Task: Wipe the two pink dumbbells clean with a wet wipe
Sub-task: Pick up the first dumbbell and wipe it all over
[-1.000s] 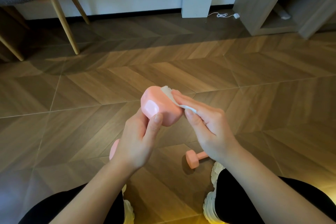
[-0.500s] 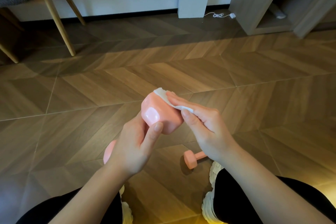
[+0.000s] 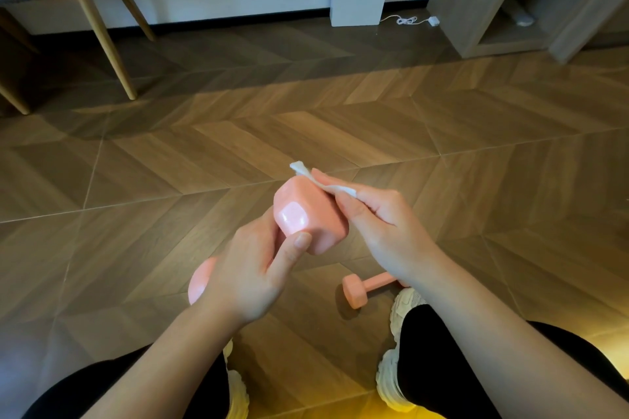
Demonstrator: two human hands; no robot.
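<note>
Her left hand (image 3: 250,277) grips one dumbbell (image 3: 308,214) by its handle; the right hand (image 3: 377,224) pinches the wet wipe (image 3: 326,182) on its upper head, which she should rotate to cover every facet; the other dumbbell (image 3: 362,287) waits on the floor (image 3: 204,163)

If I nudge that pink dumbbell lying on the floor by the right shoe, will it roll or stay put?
The pink dumbbell on the wooden floor probably won't roll far: its visible end looks blocky and flat-sided, not round. It looks smooth, so it may slide on the floor. Likely heavy for its size, so expect some resistance.
</note>
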